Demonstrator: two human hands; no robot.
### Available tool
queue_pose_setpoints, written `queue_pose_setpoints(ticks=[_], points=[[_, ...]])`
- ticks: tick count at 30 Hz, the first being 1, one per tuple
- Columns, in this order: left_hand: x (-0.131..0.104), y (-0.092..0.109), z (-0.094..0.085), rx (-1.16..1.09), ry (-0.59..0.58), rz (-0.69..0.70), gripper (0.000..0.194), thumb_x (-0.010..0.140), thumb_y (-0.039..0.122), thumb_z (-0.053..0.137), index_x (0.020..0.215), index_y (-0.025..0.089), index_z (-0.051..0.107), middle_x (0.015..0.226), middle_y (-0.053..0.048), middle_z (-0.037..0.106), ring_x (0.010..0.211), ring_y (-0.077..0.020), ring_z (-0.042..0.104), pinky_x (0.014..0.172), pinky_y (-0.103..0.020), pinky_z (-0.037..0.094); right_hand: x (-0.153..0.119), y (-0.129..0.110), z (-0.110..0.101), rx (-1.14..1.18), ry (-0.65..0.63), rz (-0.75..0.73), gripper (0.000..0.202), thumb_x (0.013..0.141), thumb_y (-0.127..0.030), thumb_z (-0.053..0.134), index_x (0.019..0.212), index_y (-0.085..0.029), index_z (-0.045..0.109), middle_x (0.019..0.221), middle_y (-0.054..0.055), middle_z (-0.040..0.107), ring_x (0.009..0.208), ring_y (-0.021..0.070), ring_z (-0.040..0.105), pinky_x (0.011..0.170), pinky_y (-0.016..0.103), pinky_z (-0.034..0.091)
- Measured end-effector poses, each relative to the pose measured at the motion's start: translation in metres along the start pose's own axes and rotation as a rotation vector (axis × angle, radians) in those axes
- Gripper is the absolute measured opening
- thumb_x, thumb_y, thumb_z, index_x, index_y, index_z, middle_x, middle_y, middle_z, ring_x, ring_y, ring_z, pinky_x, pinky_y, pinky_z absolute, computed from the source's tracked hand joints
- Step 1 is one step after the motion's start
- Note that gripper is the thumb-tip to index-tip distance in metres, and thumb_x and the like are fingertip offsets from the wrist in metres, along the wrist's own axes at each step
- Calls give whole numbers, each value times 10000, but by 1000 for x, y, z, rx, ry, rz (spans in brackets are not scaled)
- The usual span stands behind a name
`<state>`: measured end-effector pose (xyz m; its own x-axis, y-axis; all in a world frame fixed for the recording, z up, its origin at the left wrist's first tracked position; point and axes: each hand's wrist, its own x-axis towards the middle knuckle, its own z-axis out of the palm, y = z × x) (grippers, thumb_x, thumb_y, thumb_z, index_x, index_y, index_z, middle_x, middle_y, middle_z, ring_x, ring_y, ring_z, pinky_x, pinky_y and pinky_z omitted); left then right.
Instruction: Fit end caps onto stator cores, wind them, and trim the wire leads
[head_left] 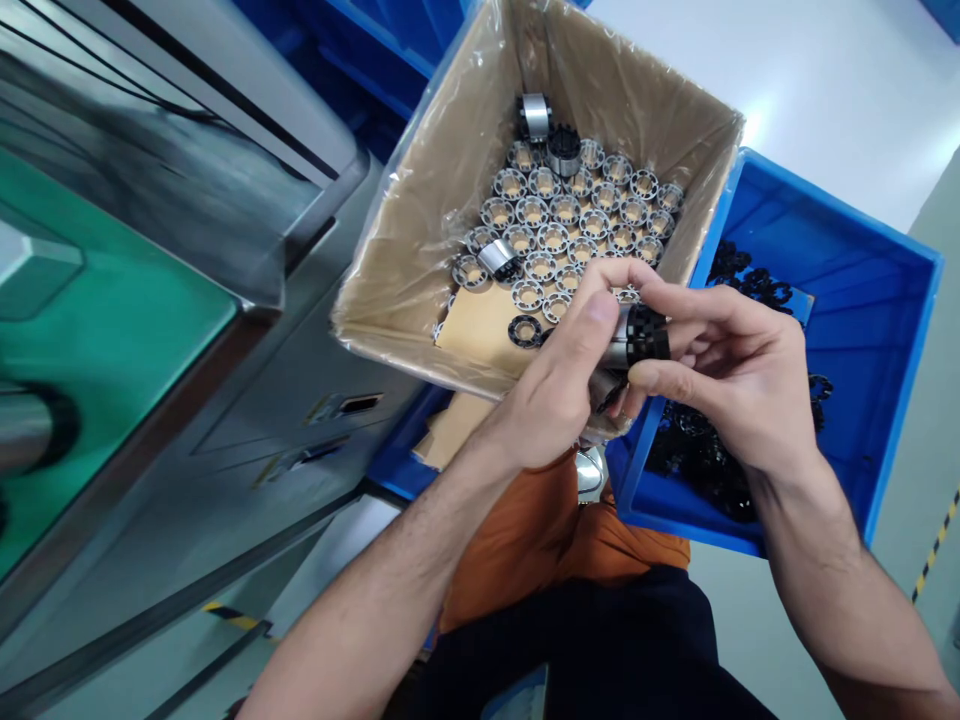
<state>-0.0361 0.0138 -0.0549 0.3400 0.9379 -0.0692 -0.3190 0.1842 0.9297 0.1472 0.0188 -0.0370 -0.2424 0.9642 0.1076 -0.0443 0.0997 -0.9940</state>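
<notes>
My left hand is closed around a silver metal cylinder, above the near right corner of a plastic-lined cardboard box. A second metal piece shows below it, under the same fingers. My right hand pinches a black slotted ring at the cylinder's right end. Many silver rings stand in rows inside the box. On top of them lie a few silver cylinders with black ends, one at the left and one at the back.
A blue bin with black ring parts stands right of the box. Grey and green machinery fills the left side. Cardboard sheets lie below the box, near orange trousers.
</notes>
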Motion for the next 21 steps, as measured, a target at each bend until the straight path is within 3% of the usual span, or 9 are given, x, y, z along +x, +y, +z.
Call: queue_pose_setpoints(ticks=[2, 5, 8, 12, 15, 18, 21], points=[[3, -2, 1, 21, 44, 79, 532, 1169, 750, 588, 1381, 295, 762, 769, 6, 724, 537, -158, 663, 502, -255, 524, 2, 0, -2, 54, 24, -4, 489, 918, -412, 1045, 1339, -301, 824, 912, -54, 835, 712, 185, 841, 666, 333, 765], [13, -5, 3, -14, 232, 222, 551, 1148, 759, 628, 1092, 242, 811, 972, -50, 842, 625, -143, 731, 449, -225, 454, 5, 0, -5, 81, 113, -90, 588, 868, -383, 1090, 1336, -326, 738, 904, -74, 818, 781, 190, 858, 751, 336, 773], [20, -6, 4, -26, 391, 214, 616, 1077, 836, 681, 963, 231, 705, 1004, -46, 857, 606, -126, 718, 411, -226, 382, 5, -1, -8, 28, 136, -143, 400, 914, -388, 1060, 1172, -301, 767, 935, -50, 811, 789, 166, 830, 738, 313, 758], [20, -7, 3, 21, 311, 219, 489, 1087, 748, 748, 1069, 259, 744, 690, 43, 658, 467, -97, 537, 428, -244, 364, 2, -2, -8, -59, 135, -158, 237, 1001, -444, 982, 1155, -304, 867, 1037, -15, 842, 765, 148, 794, 721, 310, 765], [17, -9, 1, 19, 245, 240, 430, 1139, 714, 700, 1213, 300, 792, 741, 28, 633, 531, -113, 535, 482, -259, 427, 2, 0, -5, -124, 144, -155, 226, 1038, -458, 943, 1207, -319, 888, 1064, -5, 862, 795, 162, 814, 748, 323, 779], [15, -9, 1, -53, 181, 136, 524, 1148, 763, 636, 1421, 331, 756, 854, 1, 682, 579, -139, 594, 495, -274, 485, 3, 1, 0, -141, 189, -176, 205, 1048, -445, 934, 1189, -307, 878, 1041, -9, 853, 838, 161, 834, 767, 298, 778], [14, -4, 6, -3, 162, 94, 534, 1078, 792, 744, 1190, 270, 738, 812, 15, 633, 513, -101, 541, 461, -242, 432, 4, 1, 3, -142, 235, -215, 122, 1048, -374, 935, 1135, -304, 886, 1081, 0, 847, 886, 161, 846, 749, 272, 769]])
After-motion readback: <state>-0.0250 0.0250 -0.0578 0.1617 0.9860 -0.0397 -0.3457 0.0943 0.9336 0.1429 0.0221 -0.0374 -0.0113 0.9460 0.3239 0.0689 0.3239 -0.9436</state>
